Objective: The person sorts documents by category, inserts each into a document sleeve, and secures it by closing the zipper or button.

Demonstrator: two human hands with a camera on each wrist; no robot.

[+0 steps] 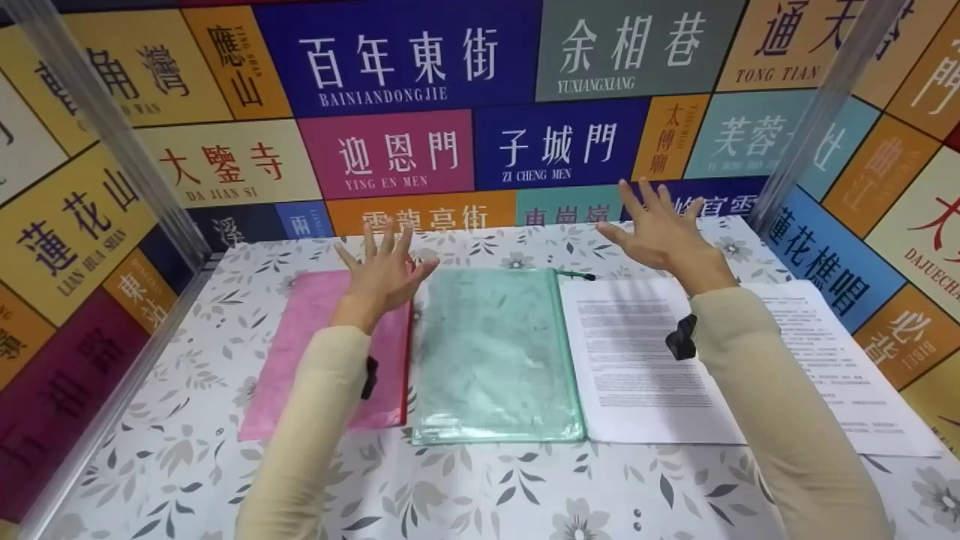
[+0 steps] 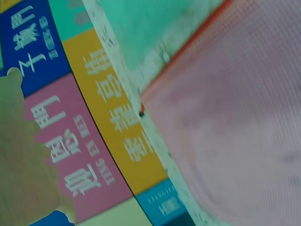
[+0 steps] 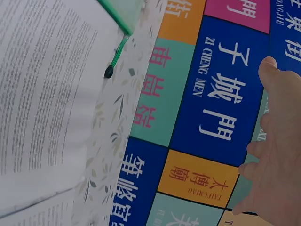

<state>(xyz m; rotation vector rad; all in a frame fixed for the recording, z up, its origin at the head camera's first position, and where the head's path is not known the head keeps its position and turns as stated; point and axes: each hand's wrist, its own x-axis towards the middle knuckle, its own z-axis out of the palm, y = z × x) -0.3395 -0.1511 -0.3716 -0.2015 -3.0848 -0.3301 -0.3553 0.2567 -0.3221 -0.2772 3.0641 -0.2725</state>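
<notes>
In the head view my left hand is raised over the top of a pink zip folder, fingers spread and holding nothing. My right hand is up above the far edge of the printed sheets, its fingers also spread and free. Between them a green zip folder lies flat, with its zip pull at the upper right corner. The left wrist view shows the pink folder close up, its red zip edge running diagonally. In the right wrist view the printed sheets fill the left side.
The table bears a white cloth with grey leaf prints. Behind it stands a wall of coloured panels with place names, and similar panels rise on both sides. A second stack of printed sheets lies at the right.
</notes>
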